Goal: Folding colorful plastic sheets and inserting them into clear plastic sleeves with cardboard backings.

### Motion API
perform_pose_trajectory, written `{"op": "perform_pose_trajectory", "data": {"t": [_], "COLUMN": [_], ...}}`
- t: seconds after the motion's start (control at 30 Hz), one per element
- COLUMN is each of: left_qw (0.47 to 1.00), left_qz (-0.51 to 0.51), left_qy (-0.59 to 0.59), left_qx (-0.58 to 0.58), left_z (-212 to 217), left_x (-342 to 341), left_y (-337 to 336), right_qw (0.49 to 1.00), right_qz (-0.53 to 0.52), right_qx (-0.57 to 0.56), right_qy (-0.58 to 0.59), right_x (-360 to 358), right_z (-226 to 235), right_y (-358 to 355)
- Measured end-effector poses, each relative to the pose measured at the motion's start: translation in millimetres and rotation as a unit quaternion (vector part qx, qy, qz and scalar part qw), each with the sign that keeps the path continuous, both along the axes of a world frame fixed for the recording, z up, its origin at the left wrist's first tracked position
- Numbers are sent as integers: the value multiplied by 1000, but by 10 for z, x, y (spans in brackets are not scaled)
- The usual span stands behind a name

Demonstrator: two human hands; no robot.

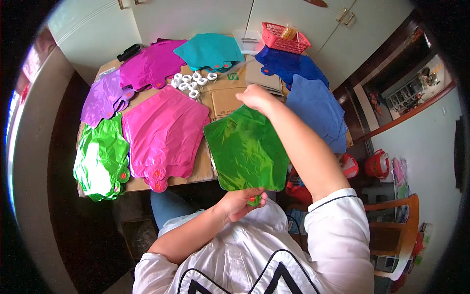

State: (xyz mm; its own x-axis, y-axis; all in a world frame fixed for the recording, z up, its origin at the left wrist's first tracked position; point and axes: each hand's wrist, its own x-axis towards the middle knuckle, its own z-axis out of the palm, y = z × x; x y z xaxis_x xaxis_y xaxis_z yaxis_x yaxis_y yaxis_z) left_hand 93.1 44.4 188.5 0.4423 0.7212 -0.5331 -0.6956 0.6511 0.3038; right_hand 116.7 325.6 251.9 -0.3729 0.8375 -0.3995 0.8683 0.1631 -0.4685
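Note:
A flat, shiny green foil piece [247, 147], roughly five-sided, is stretched between my hands over the table's front edge. My left hand [240, 203] is closed on its lower end, where a small tab with a red mark shows between the fingers. At the upper edge my right hand [256, 99] is closed on the top corner; the fingertips are partly hidden. Left of it lies a pile of pink foil pieces [166, 132] with rounded, red-marked tabs. Blue matte pieces [316, 110] lie to the right, near my right forearm.
Around the cardboard-covered table [198, 171] are bright green [100, 157], lilac [103, 95], magenta [152, 61], teal [210, 51] and dark blue [293, 66] piles. Several white rings [194, 83] sit mid-table. A red basket [284, 39] stands at the back, a wooden chair [409, 230] at right.

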Motion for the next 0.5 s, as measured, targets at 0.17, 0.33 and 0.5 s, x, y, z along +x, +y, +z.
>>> {"op": "perform_pose_trajectory", "data": {"t": [0.17, 0.33, 0.5], "left_qw": [997, 991, 996], "left_qz": [-27, -40, -31], "left_qy": [-11, 12, 30], "left_qx": [70, 127, 76], "left_z": [-111, -39, -103], "left_x": [-162, -206, -210], "left_y": [-62, -47, -48], "right_qw": [940, 927, 985], "right_qz": [-79, -59, 22], "right_qx": [-266, -280, -87], "right_qy": [199, 241, 147], "right_x": [375, 656, 616], "right_z": [329, 17, -66], "right_y": [-45, -7, -80]}}
